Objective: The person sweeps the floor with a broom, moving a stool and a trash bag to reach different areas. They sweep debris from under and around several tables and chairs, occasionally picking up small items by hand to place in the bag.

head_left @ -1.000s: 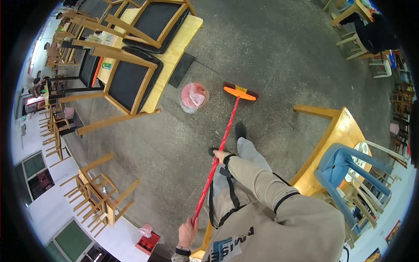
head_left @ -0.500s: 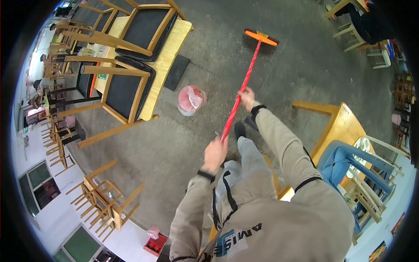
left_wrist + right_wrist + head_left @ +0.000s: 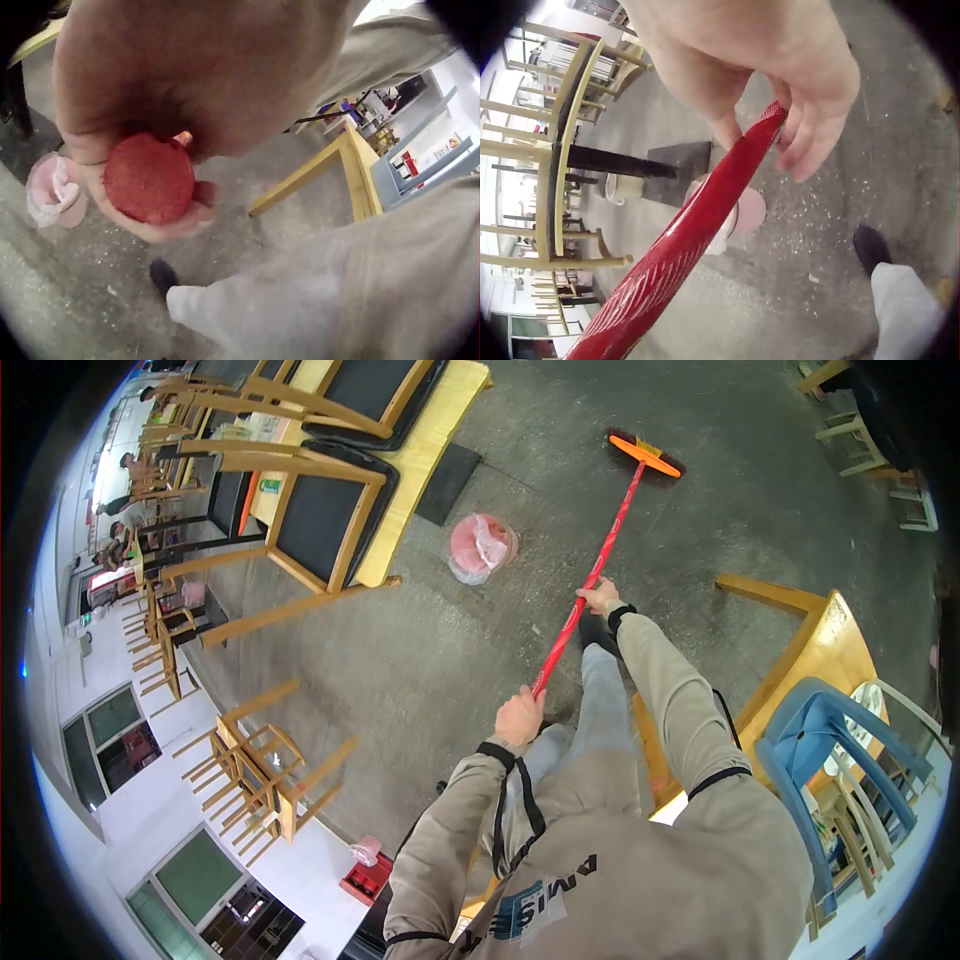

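Observation:
A broom with a red striped handle [image 3: 590, 585] slants forward over the floor in the head view. Its orange head [image 3: 645, 455] with dark bristles lies at the far end, on the concrete. My left hand [image 3: 520, 717] grips the top end of the handle, near the body. In the left wrist view the round red handle end [image 3: 148, 178] pokes out of that hand's curled fingers. Farther down the handle, my right hand [image 3: 602, 597] holds it. The right wrist view shows the handle [image 3: 697, 217] between the thumb and fingers of the right hand [image 3: 780, 75].
A pink bucket [image 3: 500, 550] with a plastic liner stands left of the broom. Beyond it, upturned chairs [image 3: 330, 525] rest on a yellow table [image 3: 430, 435]. At right is a wooden table [image 3: 835, 635] with a blue stool [image 3: 800, 730] on it. A dark mat [image 3: 447, 485] lies near the bucket.
The broom head has gone from near the feet and bucket out to the far right, then slightly back. Both hands have moved forward with the handle, the left one up from low beside the body.

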### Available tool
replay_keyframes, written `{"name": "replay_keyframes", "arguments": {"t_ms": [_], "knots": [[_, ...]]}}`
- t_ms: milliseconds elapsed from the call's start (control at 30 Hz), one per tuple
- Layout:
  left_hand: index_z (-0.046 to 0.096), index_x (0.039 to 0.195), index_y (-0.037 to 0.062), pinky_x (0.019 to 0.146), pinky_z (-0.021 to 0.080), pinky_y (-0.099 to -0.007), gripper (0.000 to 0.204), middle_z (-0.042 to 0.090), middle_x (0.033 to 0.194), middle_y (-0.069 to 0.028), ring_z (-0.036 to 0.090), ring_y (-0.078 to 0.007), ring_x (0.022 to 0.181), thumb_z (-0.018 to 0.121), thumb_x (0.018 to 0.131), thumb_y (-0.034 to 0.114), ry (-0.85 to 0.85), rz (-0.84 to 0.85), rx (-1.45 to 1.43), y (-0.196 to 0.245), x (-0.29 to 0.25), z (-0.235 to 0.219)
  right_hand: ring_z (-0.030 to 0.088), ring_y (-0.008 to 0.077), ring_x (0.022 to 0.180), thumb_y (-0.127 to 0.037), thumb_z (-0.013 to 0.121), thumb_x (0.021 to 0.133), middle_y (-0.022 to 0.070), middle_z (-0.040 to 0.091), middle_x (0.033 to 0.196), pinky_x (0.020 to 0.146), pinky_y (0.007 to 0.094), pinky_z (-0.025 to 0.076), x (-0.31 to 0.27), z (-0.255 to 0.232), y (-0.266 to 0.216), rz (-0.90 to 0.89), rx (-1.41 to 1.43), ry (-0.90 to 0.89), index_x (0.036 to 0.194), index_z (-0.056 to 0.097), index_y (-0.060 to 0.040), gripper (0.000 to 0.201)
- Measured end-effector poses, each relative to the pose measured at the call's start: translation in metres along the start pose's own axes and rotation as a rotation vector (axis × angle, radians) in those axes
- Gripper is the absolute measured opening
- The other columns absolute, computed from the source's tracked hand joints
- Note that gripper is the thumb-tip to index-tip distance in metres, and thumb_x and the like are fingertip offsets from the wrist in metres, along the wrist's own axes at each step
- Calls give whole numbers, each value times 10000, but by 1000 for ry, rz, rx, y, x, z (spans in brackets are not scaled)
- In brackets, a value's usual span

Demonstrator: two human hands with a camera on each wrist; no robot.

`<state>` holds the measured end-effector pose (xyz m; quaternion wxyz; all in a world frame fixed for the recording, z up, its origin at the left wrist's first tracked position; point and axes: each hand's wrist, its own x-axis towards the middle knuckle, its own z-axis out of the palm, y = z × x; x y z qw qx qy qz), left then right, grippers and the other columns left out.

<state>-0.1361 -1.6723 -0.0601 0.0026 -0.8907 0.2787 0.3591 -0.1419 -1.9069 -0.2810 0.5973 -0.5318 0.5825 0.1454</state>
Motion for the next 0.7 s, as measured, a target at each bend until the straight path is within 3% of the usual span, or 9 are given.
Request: {"name": "replay_keyframes", "arguments": {"t_ms": [67, 133, 333, 400, 433, 533, 600, 667, 700], "knots": [[501, 813, 1, 540, 494, -473, 395, 586, 621, -227, 602, -394, 602, 440, 887, 385, 5, 0, -9, -27, -18, 0, 619, 243, 904, -260, 769, 623, 156, 602, 1035, 705, 371, 527, -4, 26, 21, 28, 6, -27, 1240, 428, -50, 735], [490, 858, -17, 579, 470, -514, 415, 584, 676, -266, 583, -442, 665, 416, 900, 389, -74, -18, -84, -50, -39, 1, 596, 246, 931, -279, 794, 620, 130, 588, 1054, 698, 434, 527, 6, 60, 63, -156, -148, 181, 1335, 315, -78, 884], [498, 825, -4, 526, 480, -489, 401, 584, 631, -243, 592, -410, 602, 443, 885, 389, -17, 13, -74, -131, -108, 41, 560, 324, 1020, -402, 718, 669, 215, 590, 1057, 874, 356, 441, -88, 117, 86, -212, -399, -12, 1287, 307, 8, 848], [503, 830, 0, 524, 481, -488, 401, 588, 638, -242, 593, -407, 602, 443, 884, 393, -26, 8, -77, -168, -136, 57, 553, 348, 1020, -410, 695, 685, 236, 581, 1054, 871, 382, 441, -96, 158, 120, -208, -479, 5, 1254, 325, 27, 807], [504, 834, 2, 540, 483, -491, 399, 590, 647, -245, 595, -411, 613, 438, 886, 392, -44, 17, -72, -190, -152, 63, 526, 365, 1062, -410, 656, 714, 240, 527, 1159, 902, 412, 418, -97, 179, 136, -177, -562, -96, 1349, 125, 44, 945], [512, 860, 0, 562, 483, -499, 413, 591, 656, -253, 597, -416, 634, 420, 892, 401, -45, 18, -58, -265, -199, 89, 513, 370, 1080, -405, 645, 715, 271, 517, 1152, 918, 413, 406, -166, 231, 145, -91, -603, -180, 1332, 121, 83, 945], [519, 902, 6, 578, 478, -511, 448, 596, 673, -256, 603, -418, 654, 397, 893, 438, -112, -60, -57, -320, -236, 100, 501, 372, 1095, -404, 639, 711, 293, 493, 1170, 934, 409, 394, -176, 298, 201, -208, -520, -114, 1328, 115, 96, 951], [527, 934, 25, 626, 489, -510, 474, 609, 688, -243, 608, -419, 667, 415, 872, 481, -102, -130, -47, -363, -288, 86, 448, 347, 1165, -402, 655, 700, 283, 316, 1339, 994, 371, 340, -225, 358, 223, -335, -369, -36, 1347, 124, 59, 955], [527, 934, 25, 626, 489, -510, 474, 609, 688, -243, 608, -419, 667, 415, 872, 481, -88, -142, -54, -378, -296, 86, 448, 347, 1165, -402, 655, 700, 283, 316, 1339, 994, 371, 340, -234, 375, 220, -351, -376, -45, 1347, 124, 59, 955]]}}
